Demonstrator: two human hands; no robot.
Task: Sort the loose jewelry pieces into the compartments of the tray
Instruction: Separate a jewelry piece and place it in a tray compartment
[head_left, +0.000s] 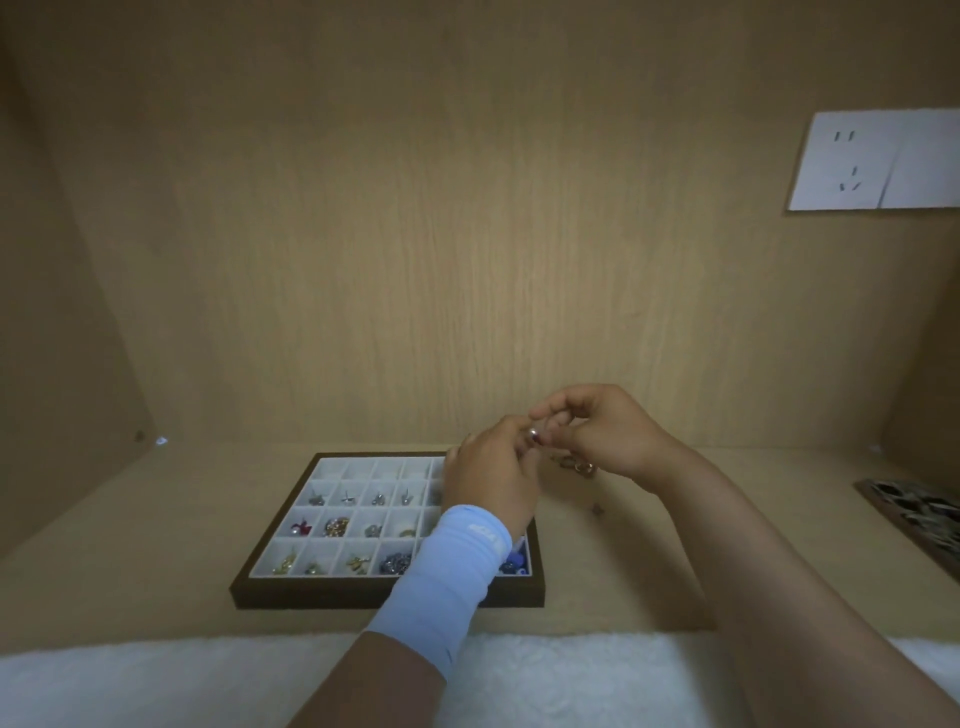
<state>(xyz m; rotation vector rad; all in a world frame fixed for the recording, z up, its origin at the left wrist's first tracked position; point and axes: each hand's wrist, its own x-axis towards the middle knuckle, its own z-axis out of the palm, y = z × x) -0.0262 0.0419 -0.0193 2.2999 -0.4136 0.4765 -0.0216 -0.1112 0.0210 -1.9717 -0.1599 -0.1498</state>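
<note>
Broadly, a pale wood panel (415, 208) fills the background, with a white wall socket (852, 161) high on its right side. Below it lies the desk (130, 545), and a fluffy white cloth (156, 680) runs along its near edge. A dark-framed tray (363, 597) with white compartments sits at the centre of the desk. Silvery pieces lie in its 2nd row from the back, red and gold ones in the 3rd, and gold, dark blue and bright blue ones in the front row. Part of another dark tray (914, 512) shows at the right edge.

Both hands meet above the tray's far right corner. The left hand (488, 483), its wrist in a light blue sleeve (447, 571), has curled fingers (506, 431) pinching a small silvery piece (534, 434). The right hand (608, 436) bends its fingers (553, 408) onto the same piece. A gold piece (584, 467) shows under the right palm; I cannot tell whether it is held. A tiny dark bit (597, 509) lies on the desk just right of the tray.
</note>
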